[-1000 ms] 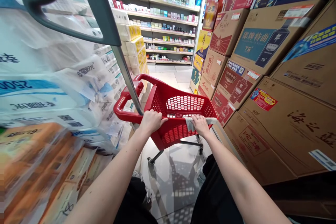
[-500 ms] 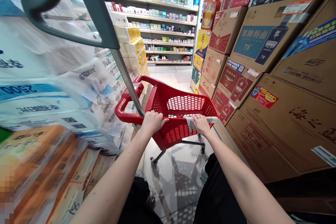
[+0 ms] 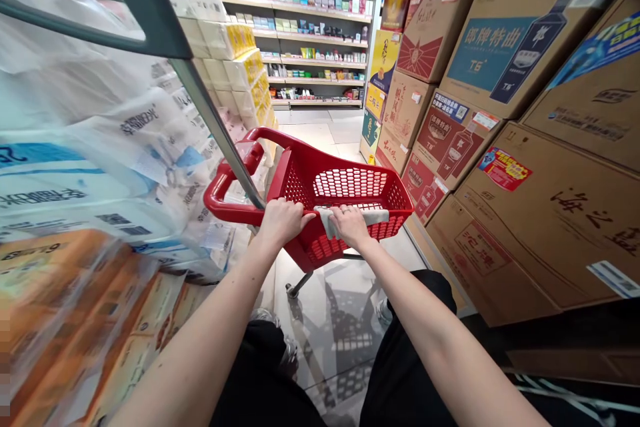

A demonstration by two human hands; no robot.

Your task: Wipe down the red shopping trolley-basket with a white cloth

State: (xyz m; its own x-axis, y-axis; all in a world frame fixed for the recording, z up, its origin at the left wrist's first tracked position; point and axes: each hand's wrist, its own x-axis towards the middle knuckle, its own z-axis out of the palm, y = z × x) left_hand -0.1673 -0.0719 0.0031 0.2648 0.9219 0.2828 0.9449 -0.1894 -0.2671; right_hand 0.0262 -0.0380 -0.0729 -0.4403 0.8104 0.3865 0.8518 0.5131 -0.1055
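Observation:
A red plastic shopping trolley basket point(image 3: 345, 181) with a perforated mesh floor stands directly ahead of me on a small wheeled frame. My left hand point(image 3: 281, 223) grips its near rim beside the foot of a metal pull pole point(image 3: 220, 137), which rises to a grey handle point(image 3: 135, 7) at upper left. My right hand point(image 3: 350, 225) is closed over the same rim, on a white cloth strip point(image 3: 373, 215) wrapped there. The two hands sit close together. The basket's inside looks bare where it shows.
Stacked cardboard liquor cartons point(image 3: 500, 147) wall the right side, and plastic-wrapped tissue packs point(image 3: 100, 167) blur past close on the left. Goods shelves point(image 3: 320, 33) stand at the far end of the narrow tiled aisle point(image 3: 325, 347). My black shorts and shoes show below.
My right hand has slid left along the rim, closer to my left hand. The trolley sits further left and slightly higher in the picture, and the view has swung with it.

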